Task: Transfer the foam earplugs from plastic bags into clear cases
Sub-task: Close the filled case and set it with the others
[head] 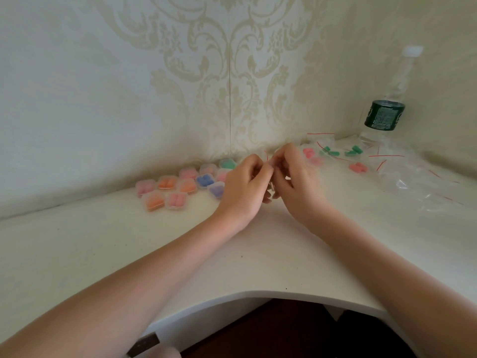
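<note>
Both hands, left hand (242, 187) and right hand (291, 177), pinch one small bag (269, 164) over the worktop (258, 254), with many filled cases (178, 189) left and a few bagged earplugs (333, 153) still waiting right.

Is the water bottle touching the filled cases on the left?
Apart. The head view shows the water bottle standing at the far right, while the filled cases cluster left of both hands, bare countertop between.

The pale corner surface (108, 244) carries filled clear cases (178, 189) clustered at ten o'clock, bagged earplugs (333, 153) and empty plastic bags (423, 187) at two o'clock, a water bottle (386, 112) beyond them.
</note>
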### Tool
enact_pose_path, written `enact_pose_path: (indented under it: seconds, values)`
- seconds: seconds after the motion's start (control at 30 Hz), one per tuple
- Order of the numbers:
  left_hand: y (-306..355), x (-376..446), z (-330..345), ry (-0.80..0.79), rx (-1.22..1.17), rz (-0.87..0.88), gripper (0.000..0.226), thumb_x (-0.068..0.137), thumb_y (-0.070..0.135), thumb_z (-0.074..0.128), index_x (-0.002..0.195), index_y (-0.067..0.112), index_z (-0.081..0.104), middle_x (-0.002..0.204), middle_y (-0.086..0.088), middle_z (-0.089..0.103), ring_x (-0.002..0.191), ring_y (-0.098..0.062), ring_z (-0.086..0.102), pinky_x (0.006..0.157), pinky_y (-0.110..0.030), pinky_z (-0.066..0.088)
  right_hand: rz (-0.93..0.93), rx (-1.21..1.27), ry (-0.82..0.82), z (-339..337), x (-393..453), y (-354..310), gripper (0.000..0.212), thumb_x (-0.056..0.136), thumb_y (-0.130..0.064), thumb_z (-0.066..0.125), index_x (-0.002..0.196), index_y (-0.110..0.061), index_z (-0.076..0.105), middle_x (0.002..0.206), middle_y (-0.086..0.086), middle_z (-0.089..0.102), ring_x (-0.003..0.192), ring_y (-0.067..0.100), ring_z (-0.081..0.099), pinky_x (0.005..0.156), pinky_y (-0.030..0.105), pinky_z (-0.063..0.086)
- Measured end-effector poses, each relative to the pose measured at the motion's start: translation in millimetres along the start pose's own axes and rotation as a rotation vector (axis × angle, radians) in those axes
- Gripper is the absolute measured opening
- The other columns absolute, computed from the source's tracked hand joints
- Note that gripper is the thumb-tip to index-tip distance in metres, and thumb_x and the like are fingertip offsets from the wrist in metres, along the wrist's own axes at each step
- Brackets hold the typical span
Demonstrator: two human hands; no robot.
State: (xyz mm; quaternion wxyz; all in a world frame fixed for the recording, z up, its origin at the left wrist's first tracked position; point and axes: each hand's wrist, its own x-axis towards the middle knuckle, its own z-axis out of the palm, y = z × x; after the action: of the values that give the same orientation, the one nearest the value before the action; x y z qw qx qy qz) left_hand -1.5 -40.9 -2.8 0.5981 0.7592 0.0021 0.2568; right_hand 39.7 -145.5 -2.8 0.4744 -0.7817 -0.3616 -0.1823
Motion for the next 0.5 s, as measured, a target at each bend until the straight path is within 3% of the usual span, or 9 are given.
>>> enact_pose_path:
  seconds: [0.1, 0.13, 0.23, 0.3, 0.43, 0.5]
  values:
    - [-4.7, 1.8, 3.0, -0.016, -0.049, 0.01, 0.032, 0.1, 0.024, 0.046, 0.071, 0.009, 0.046, 0.059, -0.003, 0.052, 0.048, -0.012, 0.054, 0.051, -0.03, 0.054, 0.045, -0.017, 0.007, 0.2, 0.1, 1.1, 0.01, 0.096, -0.002, 0.043, 0.089, -0.009, 0.041, 0.061, -0.01, 0.048, 0.055, 0.0, 0.05, 0.049, 0.017, 0.04]
    - [-6.5, 2.5, 3.5, -0.01, -0.062, 0.01, 0.033, 0.1, 0.024, 0.044, 0.07, 0.011, 0.046, 0.059, -0.003, 0.052, 0.049, -0.013, 0.053, 0.051, -0.031, 0.054, 0.061, -0.034, -0.01, 0.5, 0.1, 1.5, 0.01, 0.097, -0.006, 0.042, 0.087, -0.009, 0.04, 0.062, -0.008, 0.05, 0.056, 0.001, 0.051, 0.05, 0.016, 0.038]
    - [-8.8, 3.2, 3.7, 0.017, -0.037, 0.008, 0.035, 0.102, 0.022, 0.041, 0.067, 0.015, 0.045, 0.057, 0.0, 0.05, 0.047, -0.012, 0.053, 0.048, -0.028, 0.052, 0.041, -0.147, -0.079, 1.4, -0.6, 2.1, 0.017, 0.098, -0.012, 0.04, 0.081, -0.01, 0.038, 0.067, 0.001, 0.054, 0.063, 0.018, 0.049, 0.058, 0.037, 0.04]
    - [-8.6, 3.3, 4.7, 0.03, -0.009, 0.007, 0.036, 0.102, 0.023, 0.04, 0.067, 0.016, 0.044, 0.057, 0.0, 0.05, 0.046, -0.01, 0.052, 0.047, -0.024, 0.048, 0.039, -0.2, -0.097, 2.5, -1.3, 1.8, 0.02, 0.097, -0.012, 0.039, 0.077, -0.011, 0.037, 0.064, -0.003, 0.052, 0.064, 0.022, 0.046, 0.059, 0.041, 0.038]
    - [-8.3, 3.0, 5.0, 0.035, 0.076, 0.035, 0.038, 0.102, 0.026, 0.038, 0.067, 0.015, 0.042, 0.056, 0.0, 0.049, 0.045, -0.009, 0.05, 0.044, -0.017, 0.042, 0.142, -0.217, -0.145, 4.0, 0.0, 2.5, 0.024, 0.098, -0.017, 0.039, 0.074, -0.016, 0.038, 0.062, -0.005, 0.049, 0.059, 0.017, 0.044, 0.053, 0.034, 0.033]
    - [-8.9, 3.0, 4.6, 0.023, 0.143, 0.025, 0.036, 0.103, 0.025, 0.037, 0.069, 0.013, 0.042, 0.057, -0.003, 0.047, 0.048, -0.013, 0.047, 0.042, -0.015, 0.04, 0.177, -0.257, -0.147, 6.4, -0.1, 2.6, 0.025, 0.099, -0.018, 0.038, 0.074, -0.016, 0.037, 0.063, -0.002, 0.044, 0.06, 0.021, 0.041, 0.051, 0.023, 0.03]
